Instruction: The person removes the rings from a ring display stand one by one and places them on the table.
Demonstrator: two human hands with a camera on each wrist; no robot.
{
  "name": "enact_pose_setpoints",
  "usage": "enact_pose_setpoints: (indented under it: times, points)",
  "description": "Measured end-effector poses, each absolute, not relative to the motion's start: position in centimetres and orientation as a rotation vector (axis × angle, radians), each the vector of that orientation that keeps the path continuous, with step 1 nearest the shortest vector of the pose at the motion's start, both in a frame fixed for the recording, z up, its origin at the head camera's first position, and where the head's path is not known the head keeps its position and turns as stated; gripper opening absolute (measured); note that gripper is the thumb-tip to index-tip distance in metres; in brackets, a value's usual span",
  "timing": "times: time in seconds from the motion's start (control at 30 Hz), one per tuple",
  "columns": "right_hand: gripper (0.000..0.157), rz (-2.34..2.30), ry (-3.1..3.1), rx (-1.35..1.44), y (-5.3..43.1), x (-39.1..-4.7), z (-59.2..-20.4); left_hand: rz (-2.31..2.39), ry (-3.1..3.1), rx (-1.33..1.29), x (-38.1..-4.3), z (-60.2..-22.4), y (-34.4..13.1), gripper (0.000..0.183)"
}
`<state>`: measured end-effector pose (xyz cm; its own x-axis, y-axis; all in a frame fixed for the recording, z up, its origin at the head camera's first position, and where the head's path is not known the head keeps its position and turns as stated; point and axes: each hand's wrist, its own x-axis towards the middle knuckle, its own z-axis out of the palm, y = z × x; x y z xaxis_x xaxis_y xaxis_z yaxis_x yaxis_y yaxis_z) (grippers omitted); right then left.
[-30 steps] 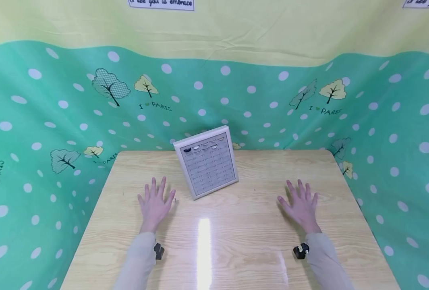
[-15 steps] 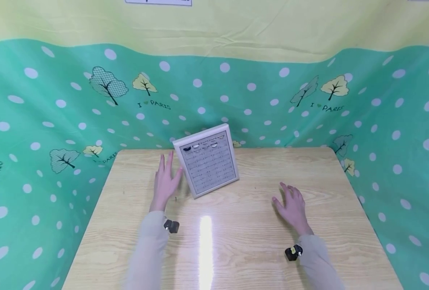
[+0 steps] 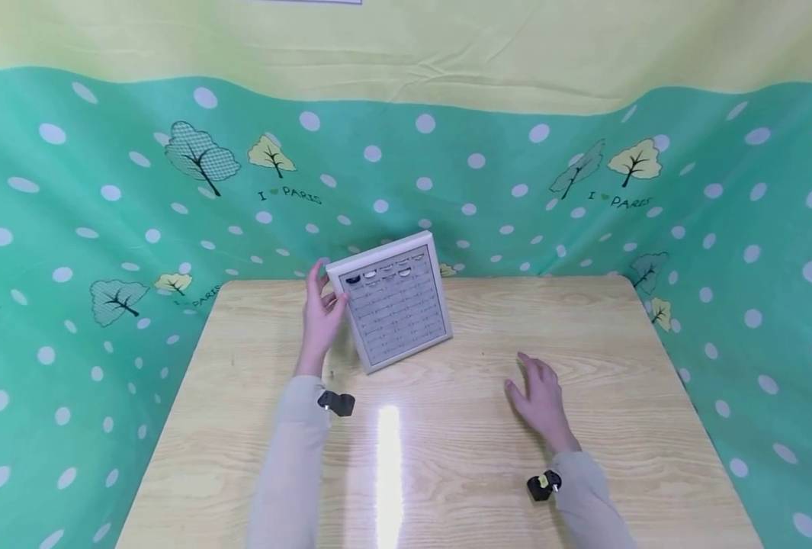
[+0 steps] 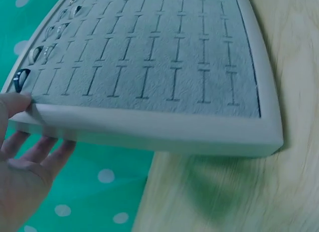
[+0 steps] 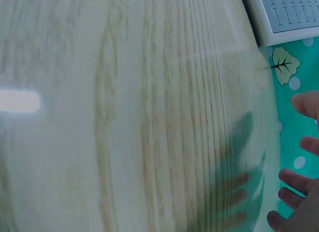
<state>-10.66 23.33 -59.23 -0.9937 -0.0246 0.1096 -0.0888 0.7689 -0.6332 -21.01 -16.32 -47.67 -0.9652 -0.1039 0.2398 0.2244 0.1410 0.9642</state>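
Observation:
A ring display tray (image 3: 377, 364) with a white frame and grey slotted padding leans, tilted, at the back of the wooden table. Several rings sit in its upper slots, among them a dark ring (image 4: 21, 80) at the top left corner. My left hand (image 3: 319, 324) grips the tray's left edge near that corner. In the left wrist view the thumb (image 4: 17, 103) lies on the front of the frame and the other fingers reach along its side and underneath. My right hand (image 3: 541, 400) hovers over the right part of the table, holding nothing, its fingers apart and slightly bent.
The wooden table (image 3: 488, 457) meets a green dotted cloth (image 3: 474, 183) at the back and on both sides. A small dark mark (image 3: 332, 374) lies on the table left of the tray. A bright light reflection crosses the table's middle.
My left hand has moved forward and right to the tray's left edge and taken hold of it. My right hand has shifted a little left. The tray stays in place.

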Motion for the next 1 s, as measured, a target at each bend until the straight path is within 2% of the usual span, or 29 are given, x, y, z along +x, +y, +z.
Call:
enact_pose_setpoints:
  times: [0.13, 0.27, 0.7, 1.0]
  points:
    - [0.062, 1.048, -2.85, 0.11, 22.8, -10.7, -59.4, -1.91, -2.147, -0.117, -20.3, -46.6, -15.9, 0.067]
    - [0.06, 1.083, -2.823, 0.137, 22.0, -11.0, -59.3, -1.929, -2.126, -0.099, -20.2, -46.4, -15.5, 0.069]
    - [0.053, 1.251, -2.75, 0.246, 17.4, -13.9, -56.4, -2.05, -2.09, -0.055, -21.3, -49.3, -15.1, 0.068]
    - [0.043, 1.398, -2.648, 0.343, 14.6, -16.5, -53.4, -2.128, -2.162, -0.149, -20.4, -47.1, -15.5, 0.071]
